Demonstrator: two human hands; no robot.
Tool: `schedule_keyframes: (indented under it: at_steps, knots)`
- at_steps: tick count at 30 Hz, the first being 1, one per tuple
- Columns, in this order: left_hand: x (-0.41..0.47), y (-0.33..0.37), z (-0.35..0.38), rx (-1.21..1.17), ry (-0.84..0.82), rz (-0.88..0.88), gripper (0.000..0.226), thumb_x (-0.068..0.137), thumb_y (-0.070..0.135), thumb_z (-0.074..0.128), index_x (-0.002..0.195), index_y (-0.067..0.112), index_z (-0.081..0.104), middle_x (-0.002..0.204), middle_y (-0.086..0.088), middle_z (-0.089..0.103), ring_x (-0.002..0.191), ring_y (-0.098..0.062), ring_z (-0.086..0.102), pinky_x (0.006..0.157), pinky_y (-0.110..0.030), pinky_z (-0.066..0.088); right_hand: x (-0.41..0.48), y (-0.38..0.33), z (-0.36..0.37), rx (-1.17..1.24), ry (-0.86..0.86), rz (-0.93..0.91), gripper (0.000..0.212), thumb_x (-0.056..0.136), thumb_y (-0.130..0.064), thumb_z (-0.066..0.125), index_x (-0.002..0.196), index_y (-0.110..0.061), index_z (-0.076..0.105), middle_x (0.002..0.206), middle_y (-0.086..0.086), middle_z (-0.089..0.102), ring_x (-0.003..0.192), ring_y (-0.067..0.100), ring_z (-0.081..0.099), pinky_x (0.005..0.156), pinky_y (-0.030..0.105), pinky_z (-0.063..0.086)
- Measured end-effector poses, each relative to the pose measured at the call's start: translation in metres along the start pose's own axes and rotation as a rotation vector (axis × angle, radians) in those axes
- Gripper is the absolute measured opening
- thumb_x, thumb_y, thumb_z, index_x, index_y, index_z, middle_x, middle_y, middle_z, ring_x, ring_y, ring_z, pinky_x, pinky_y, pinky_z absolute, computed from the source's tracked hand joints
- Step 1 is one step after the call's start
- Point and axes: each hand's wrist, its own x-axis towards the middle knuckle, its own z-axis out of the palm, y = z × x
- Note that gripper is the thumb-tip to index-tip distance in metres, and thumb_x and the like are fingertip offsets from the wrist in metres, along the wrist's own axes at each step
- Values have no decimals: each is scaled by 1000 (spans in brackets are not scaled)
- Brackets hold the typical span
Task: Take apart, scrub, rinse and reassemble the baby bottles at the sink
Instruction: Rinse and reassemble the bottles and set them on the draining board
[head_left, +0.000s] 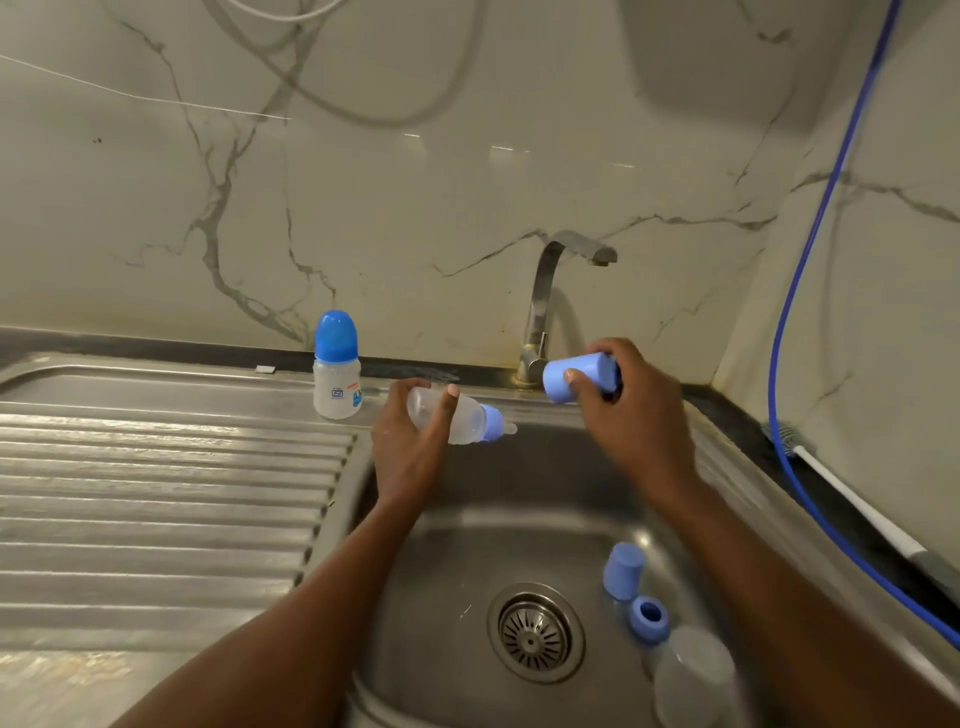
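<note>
Left grip (410, 447) holds the clear plastic baby bottle (467, 422) sideways — teat (509, 428) toward the right grip (641, 410), clutching a blue plastic cap (569, 378).

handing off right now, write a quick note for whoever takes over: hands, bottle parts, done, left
Left hand grips a bottle sideways over the sink, collar and teat on. Right hand holds a blue cap.
In the sink: loose cap, collar ring, bare bottle body. Capped bottle stands on the drainboard; brush lies right of the sink.
Done: one bottle apart, one uncapped. Left: finish dismantling, scrub, rinse, reassemble.
</note>
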Motion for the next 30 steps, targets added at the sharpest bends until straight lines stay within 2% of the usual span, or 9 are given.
schedule_keyframes:
  at_steps: [4, 5, 7, 9, 10, 13, 18, 23, 30]
  knots:
    - [-1, 1, -3, -25, -5, -14, 30, 91, 44, 66, 108, 22, 55, 104, -5, 64, 95, -26, 65, 78, -55, 57, -73, 26, 34, -221, -835, 104, 19, 78, -13, 70, 95, -15, 63, 100, 6, 67, 98, 25, 63, 75, 28, 46]
    - [1, 1, -4, -16, -4, -19, 28, 92, 42, 65, 108, 22, 55, 103, -4, 63, 95, -27, 65, 78, -55, 57, -65, 29, 31, -172, -768, 128, 18, 78, -15, 71, 94, -18, 63, 93, -1, 66, 92, 22, 63, 72, 23, 47]
    - [1, -1, -2, -45, 11, -46, 24, 93, 39, 64, 107, 21, 57, 102, -3, 62, 96, -27, 64, 73, -49, 60, -33, 32, 17, -4, -250, 74, 18, 81, -19, 72, 95, -23, 61, 80, -15, 58, 78, 8, 56, 65, 6, 38]
    - [1, 0, -1, -88, 19, -80, 20, 93, 36, 64, 107, 21, 59, 101, -3, 63, 93, -26, 65, 56, -32, 58, -25, 33, 14, 13, 18, 3, 27, 84, -21, 71, 108, -19, 59, 92, -11, 59, 84, 6, 55, 73, 12, 43]
    - [0, 0, -2, -99, 12, -105, 19, 93, 35, 64, 107, 22, 61, 102, -5, 63, 91, -25, 66, 49, -25, 54, -35, 38, 17, -15, -110, 10, 32, 85, -20, 70, 115, -17, 58, 101, -5, 62, 91, 11, 59, 78, 20, 47]
    - [-1, -1, -1, -158, -5, -154, 14, 92, 33, 65, 104, 27, 65, 101, -8, 65, 79, -24, 65, 46, -24, 49, -69, 49, 26, -215, -1044, 209, 37, 80, -15, 74, 115, -20, 62, 105, 5, 66, 100, 22, 66, 72, 22, 49]
    - [-1, -4, 2, -190, -70, -206, 4, 95, 27, 61, 97, 25, 62, 99, -12, 64, 81, -30, 65, 50, -30, 51, -39, 43, 25, 95, -205, 89, 35, 80, -11, 72, 108, -24, 56, 100, -5, 58, 88, 12, 57, 73, 24, 48]
    - [-3, -5, 4, -188, -119, -205, 3, 97, 27, 57, 97, 24, 59, 95, -12, 62, 74, -26, 61, 47, -25, 49, -48, 50, 28, 372, -317, 297, 38, 81, -4, 72, 105, -25, 53, 106, -6, 56, 91, 6, 56, 63, 10, 48]
    - [-5, -9, 8, -209, -195, -239, 12, 98, 28, 55, 105, 19, 58, 98, -14, 61, 73, -26, 61, 49, -26, 49, -47, 44, 27, 498, -382, 331, 34, 84, -7, 72, 108, -26, 56, 110, -8, 59, 97, 8, 59, 74, 18, 54]
